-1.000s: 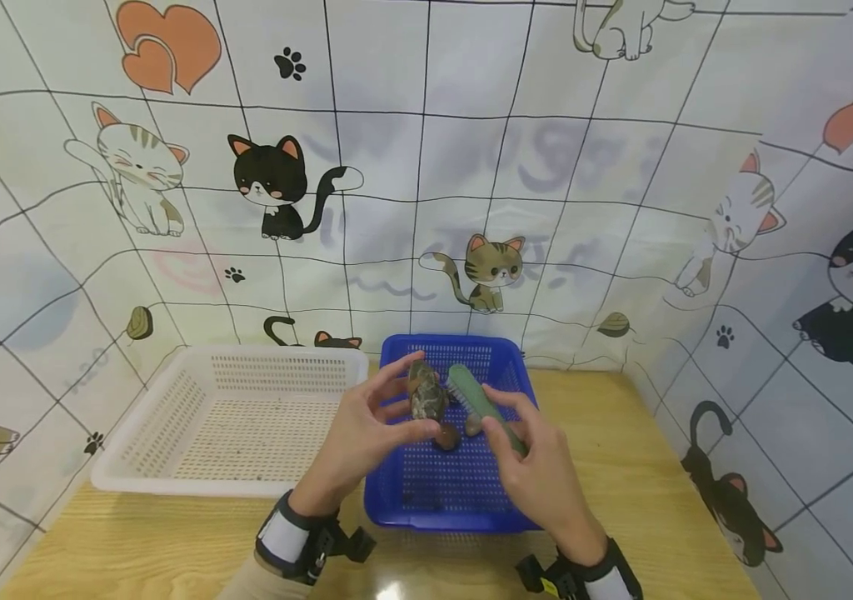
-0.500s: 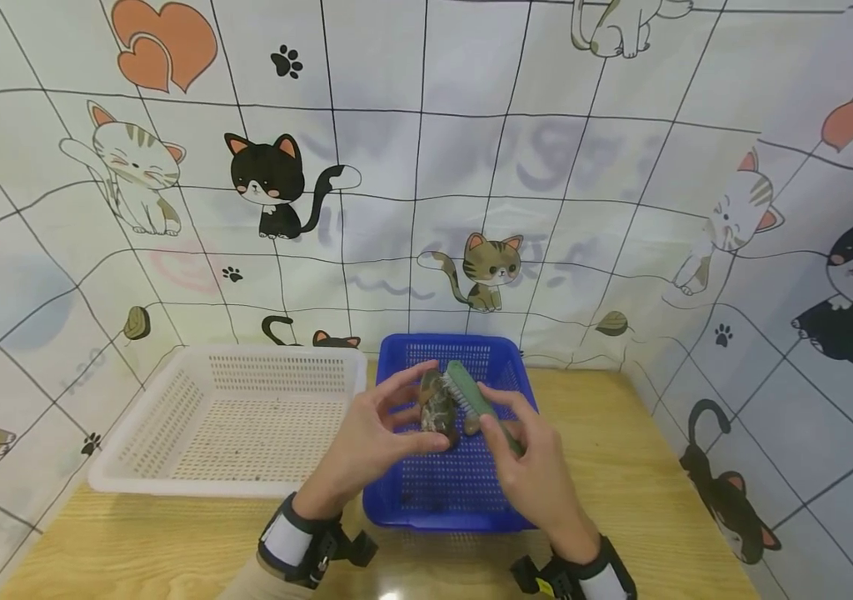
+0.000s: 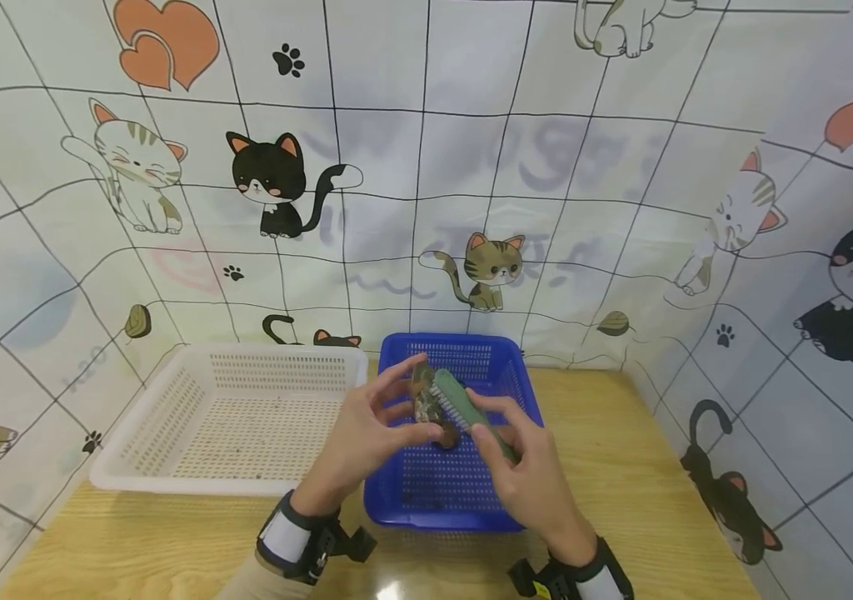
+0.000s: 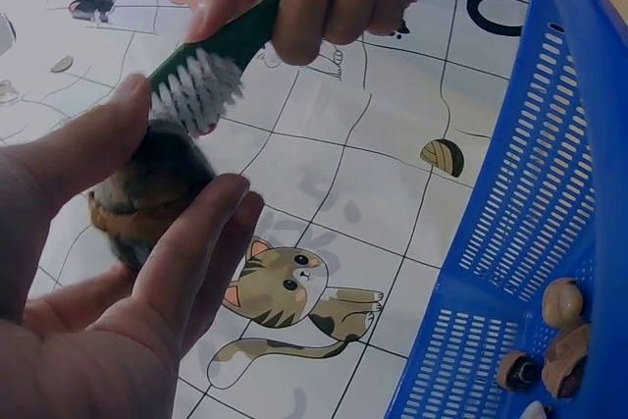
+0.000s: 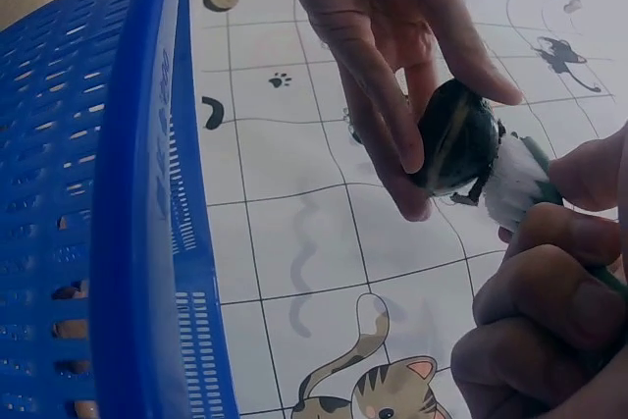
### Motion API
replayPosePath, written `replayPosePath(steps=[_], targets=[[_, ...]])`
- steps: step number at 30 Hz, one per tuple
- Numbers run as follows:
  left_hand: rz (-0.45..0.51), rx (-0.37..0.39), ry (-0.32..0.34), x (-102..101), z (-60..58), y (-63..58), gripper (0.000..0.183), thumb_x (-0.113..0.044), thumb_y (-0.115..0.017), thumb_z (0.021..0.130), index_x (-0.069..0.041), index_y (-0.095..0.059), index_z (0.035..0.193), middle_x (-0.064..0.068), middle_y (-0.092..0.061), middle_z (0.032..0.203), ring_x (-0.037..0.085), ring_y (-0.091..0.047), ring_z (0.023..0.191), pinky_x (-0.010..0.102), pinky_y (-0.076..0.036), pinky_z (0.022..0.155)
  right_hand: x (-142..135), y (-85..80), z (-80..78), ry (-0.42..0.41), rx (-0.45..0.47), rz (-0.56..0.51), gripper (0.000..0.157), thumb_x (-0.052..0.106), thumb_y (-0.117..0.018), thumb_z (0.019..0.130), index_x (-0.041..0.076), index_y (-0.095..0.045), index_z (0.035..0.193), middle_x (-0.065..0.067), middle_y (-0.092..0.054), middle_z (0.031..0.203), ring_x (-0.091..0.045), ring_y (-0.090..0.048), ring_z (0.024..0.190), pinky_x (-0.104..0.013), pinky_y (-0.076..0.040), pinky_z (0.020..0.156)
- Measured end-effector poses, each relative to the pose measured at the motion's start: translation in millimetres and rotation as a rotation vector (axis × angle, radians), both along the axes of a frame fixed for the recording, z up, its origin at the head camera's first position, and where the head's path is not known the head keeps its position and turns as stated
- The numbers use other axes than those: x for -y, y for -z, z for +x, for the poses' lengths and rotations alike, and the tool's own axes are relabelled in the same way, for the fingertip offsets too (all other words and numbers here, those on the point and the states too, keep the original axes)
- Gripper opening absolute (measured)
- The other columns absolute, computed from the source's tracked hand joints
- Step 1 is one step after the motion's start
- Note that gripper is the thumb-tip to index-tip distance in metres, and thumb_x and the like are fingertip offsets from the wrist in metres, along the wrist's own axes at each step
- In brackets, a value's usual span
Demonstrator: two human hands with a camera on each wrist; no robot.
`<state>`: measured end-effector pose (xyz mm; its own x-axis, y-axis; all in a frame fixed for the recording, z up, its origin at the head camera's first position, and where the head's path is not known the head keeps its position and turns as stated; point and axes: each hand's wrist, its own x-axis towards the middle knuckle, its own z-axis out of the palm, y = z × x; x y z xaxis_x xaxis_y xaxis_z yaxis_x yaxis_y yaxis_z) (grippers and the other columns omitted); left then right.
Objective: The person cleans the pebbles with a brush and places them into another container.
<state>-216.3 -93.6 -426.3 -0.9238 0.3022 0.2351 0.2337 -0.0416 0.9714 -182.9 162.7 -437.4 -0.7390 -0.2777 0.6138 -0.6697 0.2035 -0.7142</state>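
Note:
My left hand (image 3: 366,425) holds a mottled dark brown and grey-green shell (image 3: 426,404) between thumb and fingertips, over the blue basket (image 3: 456,508). In the left wrist view the shell (image 4: 152,193) looks rounded, with a brown band. My right hand (image 3: 527,462) grips a green brush (image 3: 460,404) by its handle, thumb and fingers curled round it. Its white bristles (image 4: 201,90) meet the shell's edge in the left wrist view. From the right wrist, dark bits show where the bristles (image 5: 510,179) meet the shell.
Several small brown shells (image 4: 562,301) lie inside the blue basket. To its left stands a wide white basket (image 3: 246,486). Both rest on a wooden table (image 3: 591,500), with a cat-print sheet (image 3: 381,150) hanging behind and at the sides.
The brush was apart from the shell, then the two met; now the brush lies further left, overlapping the shell. The shell shifted slightly right, then back left. Both hands kept their holds.

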Motion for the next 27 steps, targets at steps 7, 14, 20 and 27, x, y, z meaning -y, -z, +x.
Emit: replayPosePath(steps=[7,14,20,27], targets=[[0.006,-0.002,0.070,-2.8,2.5,-0.8,0.093,-0.017,-0.103,0.091,-0.034,-0.059,0.171,0.016,-0.072,0.158,0.038,-0.078,0.139,0.043,-0.072,0.108,-0.7,0.2,-1.3,0.068,0.010,0.006,0.041,0.000,-0.060,0.118,0.007,-0.067,0.158,0.009,-0.042,0.055,0.018,-0.027,0.050,-0.009,-0.026,0.038],[0.056,-0.006,0.011,0.0,2.2,-1.5,0.092,-0.018,-0.102,0.093,-0.035,-0.057,0.172,0.017,-0.070,0.163,0.043,-0.073,0.147,0.041,-0.071,0.108,-4.7,-2.4,-1.3,0.042,0.024,0.021,0.041,-0.001,-0.061,0.118,0.008,-0.069,0.156,0.007,-0.042,0.055,0.017,-0.027,0.050,-0.010,-0.026,0.037],[0.030,-0.019,-0.003,0.6,1.4,-0.4,0.091,-0.018,-0.101,0.094,-0.035,-0.057,0.172,0.016,-0.071,0.162,0.041,-0.075,0.144,0.040,-0.070,0.110,-1.8,-2.3,1.9,-0.001,0.001,0.025,0.046,-0.004,-0.062,0.115,0.007,-0.066,0.160,0.007,-0.043,0.057,0.018,-0.028,0.052,-0.008,-0.028,0.038],[-0.033,-0.010,0.082,-3.7,3.4,-0.4,0.094,-0.022,-0.104,0.090,-0.037,-0.058,0.171,0.014,-0.071,0.156,0.038,-0.077,0.140,0.041,-0.071,0.110,-1.1,0.4,-1.2,0.074,-0.008,0.026,0.043,-0.003,-0.062,0.117,0.007,-0.067,0.158,0.009,-0.043,0.056,0.018,-0.028,0.050,-0.008,-0.027,0.039]])
